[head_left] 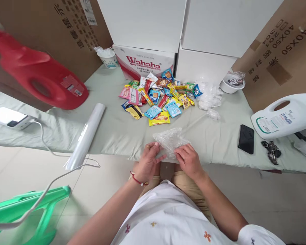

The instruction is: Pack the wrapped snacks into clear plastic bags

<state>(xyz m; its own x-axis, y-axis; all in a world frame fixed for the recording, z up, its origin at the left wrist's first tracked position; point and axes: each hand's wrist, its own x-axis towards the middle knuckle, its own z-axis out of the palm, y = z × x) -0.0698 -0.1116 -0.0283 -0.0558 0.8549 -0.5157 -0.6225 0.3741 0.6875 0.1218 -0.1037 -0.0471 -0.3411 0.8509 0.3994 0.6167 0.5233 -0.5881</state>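
Observation:
A crumpled clear plastic bag [170, 139] lies at the front edge of the cloth-covered table, between my two hands. My right hand [190, 160] pinches its lower right side between thumb and fingers. My left hand [148, 161], with a red bracelet at the wrist, has thumb and index finger closed at the bag's left edge while its other fingers stick out. Just beyond the bag lies a pile of small packaged snacks [154, 97], with a yellow packet [159, 118] nearest. Bunched clear plastic bags [209, 97] sit to the right of the pile.
A red jug [40, 75], a clear film roll [88, 136] and a white device [11, 118] with a cable are left. A phone [246, 139], keys [271, 152], white jug [288, 115] and bowl [231, 85] are right. Boxes [145, 61] stand behind; a green stool [40, 204] is below.

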